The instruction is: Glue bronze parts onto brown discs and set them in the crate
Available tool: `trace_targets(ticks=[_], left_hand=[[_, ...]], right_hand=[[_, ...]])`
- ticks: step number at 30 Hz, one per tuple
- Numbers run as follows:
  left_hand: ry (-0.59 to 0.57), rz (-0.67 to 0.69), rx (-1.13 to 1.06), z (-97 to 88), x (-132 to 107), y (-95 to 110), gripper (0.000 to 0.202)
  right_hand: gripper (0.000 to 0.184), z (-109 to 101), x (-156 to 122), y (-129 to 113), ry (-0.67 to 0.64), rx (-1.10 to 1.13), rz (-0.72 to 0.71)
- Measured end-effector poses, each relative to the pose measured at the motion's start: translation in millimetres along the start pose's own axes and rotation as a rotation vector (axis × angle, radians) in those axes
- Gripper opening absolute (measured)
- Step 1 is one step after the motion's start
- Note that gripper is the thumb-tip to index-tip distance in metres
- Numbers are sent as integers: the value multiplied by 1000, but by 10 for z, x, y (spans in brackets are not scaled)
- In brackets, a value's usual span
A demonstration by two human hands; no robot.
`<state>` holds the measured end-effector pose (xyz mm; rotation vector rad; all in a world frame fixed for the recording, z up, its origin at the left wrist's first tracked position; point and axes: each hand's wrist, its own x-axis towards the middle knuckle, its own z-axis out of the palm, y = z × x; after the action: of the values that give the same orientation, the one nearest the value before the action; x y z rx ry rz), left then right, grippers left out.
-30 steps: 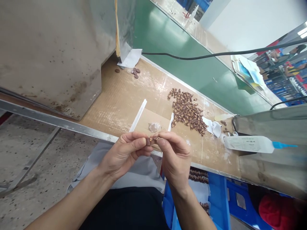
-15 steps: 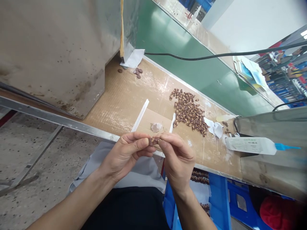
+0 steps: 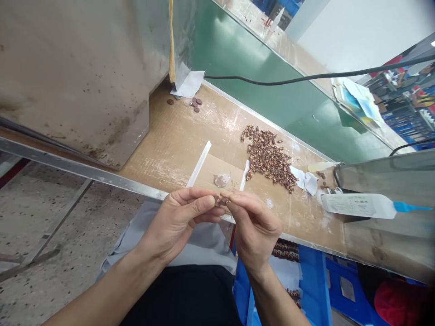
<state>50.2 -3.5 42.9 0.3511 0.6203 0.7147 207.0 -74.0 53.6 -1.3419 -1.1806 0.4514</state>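
Between my two hands, at the front edge of the workbench, is a small brown part with gold bits [image 3: 222, 200]. My left hand [image 3: 185, 217] pinches its left end between thumb and forefinger. The fingertips of my right hand [image 3: 253, 222] close on its right end. My fingers cover most of the part, so its exact kind does not show. Just behind the hands, a small clear dish [image 3: 221, 180] sits on a cardboard piece [image 3: 214, 167], with tiny gold bits beside it. A heap of similar brown-and-gold parts [image 3: 270, 158] lies farther back to the right.
A white bottle with a blue nozzle [image 3: 360, 205] lies at the right, near crumpled white paper [image 3: 310, 183]. Brown discs [image 3: 195, 103] lie at the back left by a metal housing [image 3: 84, 81]. Below the bench edge stands a blue crate [image 3: 316, 280] holding rows of parts.
Both hands have shifted very slightly to the right, still pinching the small part. The view has moved a little; the things on the bench stay where they were.
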Motion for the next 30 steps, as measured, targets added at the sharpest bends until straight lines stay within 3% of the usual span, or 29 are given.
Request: trace_targets(ticks=[14, 23, 27, 30], left_hand=[[74, 47, 95, 77, -9, -10, 21], [113, 74, 195, 132, 26, -132, 20], [82, 70, 301, 105, 60, -182, 31], [106, 130, 406, 19, 79, -213, 38]], right_hand=[[36, -7, 6, -8, 24, -111, -229], [33, -117, -39, 57, 42, -101, -154], [29, -285, -57, 96, 58, -136, -76], [22, -615, 10, 288, 127, -288, -55]])
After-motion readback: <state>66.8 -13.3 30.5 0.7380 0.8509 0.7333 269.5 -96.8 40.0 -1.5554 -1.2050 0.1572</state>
